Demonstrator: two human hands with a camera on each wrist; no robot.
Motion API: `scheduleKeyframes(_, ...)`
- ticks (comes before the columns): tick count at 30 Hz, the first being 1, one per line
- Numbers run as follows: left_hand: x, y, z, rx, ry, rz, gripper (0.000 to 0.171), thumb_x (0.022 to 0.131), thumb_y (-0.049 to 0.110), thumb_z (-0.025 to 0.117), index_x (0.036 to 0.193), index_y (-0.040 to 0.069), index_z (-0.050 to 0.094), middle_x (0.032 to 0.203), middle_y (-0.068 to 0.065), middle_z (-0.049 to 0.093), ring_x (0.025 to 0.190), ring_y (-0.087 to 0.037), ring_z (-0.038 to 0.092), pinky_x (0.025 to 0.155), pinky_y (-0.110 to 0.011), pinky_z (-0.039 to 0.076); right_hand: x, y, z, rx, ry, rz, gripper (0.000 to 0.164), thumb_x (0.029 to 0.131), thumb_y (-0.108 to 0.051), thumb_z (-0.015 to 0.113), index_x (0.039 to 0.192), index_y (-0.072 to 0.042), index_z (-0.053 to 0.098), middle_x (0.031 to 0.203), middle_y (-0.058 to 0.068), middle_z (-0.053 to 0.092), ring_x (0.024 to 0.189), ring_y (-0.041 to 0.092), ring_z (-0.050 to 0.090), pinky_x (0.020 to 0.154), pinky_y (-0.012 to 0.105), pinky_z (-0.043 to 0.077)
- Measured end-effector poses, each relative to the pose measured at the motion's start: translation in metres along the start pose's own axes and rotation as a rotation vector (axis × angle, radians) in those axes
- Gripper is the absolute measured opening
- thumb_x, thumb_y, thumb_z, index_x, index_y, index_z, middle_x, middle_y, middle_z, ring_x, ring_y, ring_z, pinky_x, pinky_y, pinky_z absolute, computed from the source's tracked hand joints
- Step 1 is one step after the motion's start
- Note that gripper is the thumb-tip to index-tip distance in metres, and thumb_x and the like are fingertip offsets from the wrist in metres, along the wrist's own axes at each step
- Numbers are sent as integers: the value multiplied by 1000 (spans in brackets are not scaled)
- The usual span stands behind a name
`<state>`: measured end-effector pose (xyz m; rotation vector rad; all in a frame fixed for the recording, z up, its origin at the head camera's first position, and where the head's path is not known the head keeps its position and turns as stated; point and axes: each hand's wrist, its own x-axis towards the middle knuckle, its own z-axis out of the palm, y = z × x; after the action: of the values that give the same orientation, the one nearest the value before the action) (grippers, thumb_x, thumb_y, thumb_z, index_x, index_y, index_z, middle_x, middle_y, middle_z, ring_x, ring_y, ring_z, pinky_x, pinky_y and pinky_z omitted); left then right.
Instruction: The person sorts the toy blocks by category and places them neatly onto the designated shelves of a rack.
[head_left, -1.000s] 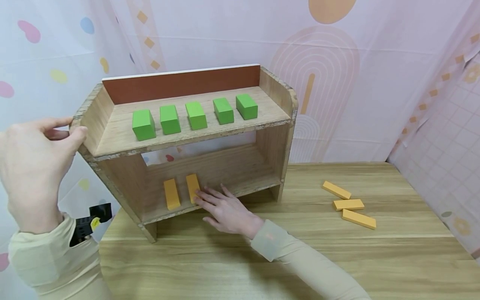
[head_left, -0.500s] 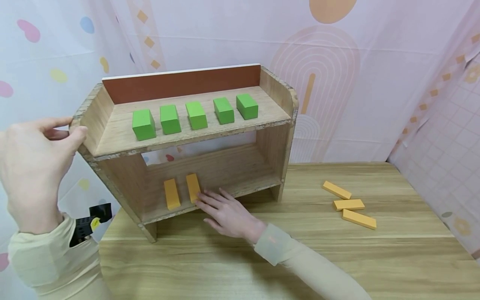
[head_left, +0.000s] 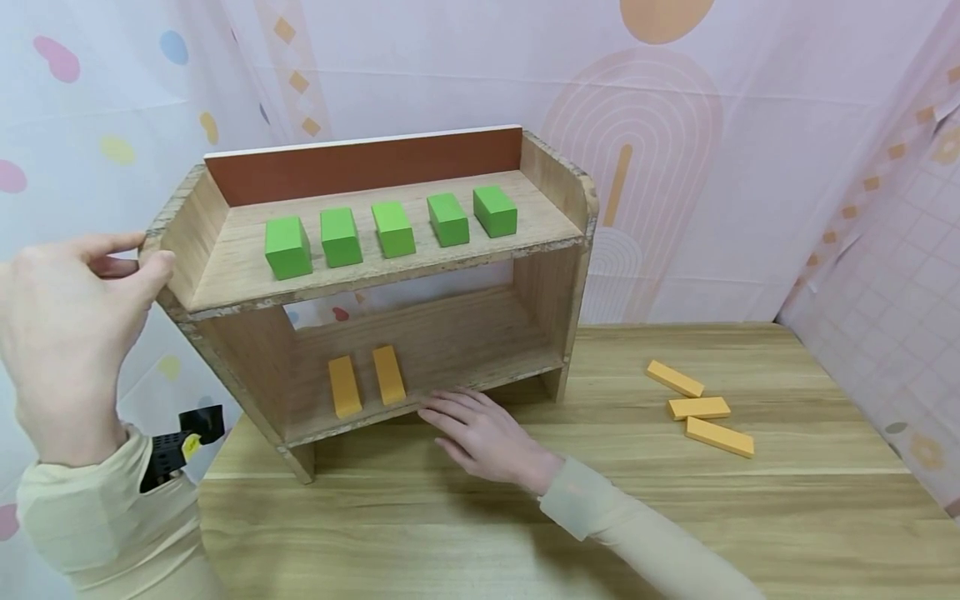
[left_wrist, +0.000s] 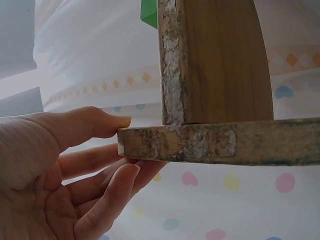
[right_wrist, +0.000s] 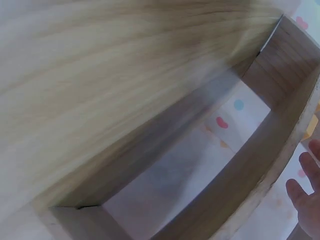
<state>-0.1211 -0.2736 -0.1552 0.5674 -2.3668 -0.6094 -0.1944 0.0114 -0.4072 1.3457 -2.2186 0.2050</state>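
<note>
A small two-tier wooden shelf (head_left: pixel 465 333) stands on the table. At its upper left corner my left hand (head_left: pixel 71 337) pinches the side panel's front edge; the left wrist view shows thumb and fingers on both sides of that panel (left_wrist: pixel 225 142). My right hand (head_left: pixel 487 437), fingers extended, is at the lower board's front edge and holds nothing. To its left, two orange blocks (head_left: pixel 344 387) (head_left: pixel 389 375) lie side by side on the lower board, apart from the hand. In the right wrist view its fingers (right_wrist: pixel 310 172) show at the right edge.
Several green blocks (head_left: pixel 393 229) form a spaced row on the top board, before a reddish-brown back strip (head_left: pixel 367 167). Three more orange blocks (head_left: pixel 697 408) lie on the wooden table (head_left: pixel 787 517) at right. Patterned cloth (head_left: pixel 465 67) hangs behind.
My right hand has moved right and slightly toward me, away from the second orange block that its fingertips were at. My left hand stays on the shelf's side panel.
</note>
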Motion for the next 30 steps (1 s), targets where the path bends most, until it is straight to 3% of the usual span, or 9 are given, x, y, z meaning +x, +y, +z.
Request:
scheduleKeyframes(9, 0, 0, 0, 6, 10, 19, 46, 86, 35, 49, 122, 12, 64, 41, 51, 16, 45, 21, 22, 45, -16, 24, -32, 25, -4, 182, 41, 15, 40, 89, -19, 63, 129, -11, 59, 133, 3, 59, 124, 17, 55, 104, 34, 44)
scheduleKeyframes(21, 1, -1, 2, -4, 7, 8, 47, 86, 35, 48, 123, 11, 64, 42, 50, 16, 47, 22, 22, 44, -13, 24, -82, 68, -24, 462, -60, 297, 39, 93, -18, 58, 131, -8, 56, 133, 7, 59, 123, 24, 56, 101, 40, 46)
scheduleKeyframes(30, 1, 0, 1, -27, -8, -13, 47, 86, 35, 49, 124, 11, 63, 41, 49, 18, 46, 25, 23, 44, -10, 24, -130, 109, -42, 510, -115, 446, 40, 91, -15, 61, 129, -3, 56, 129, 15, 60, 121, 33, 57, 101, 48, 44)
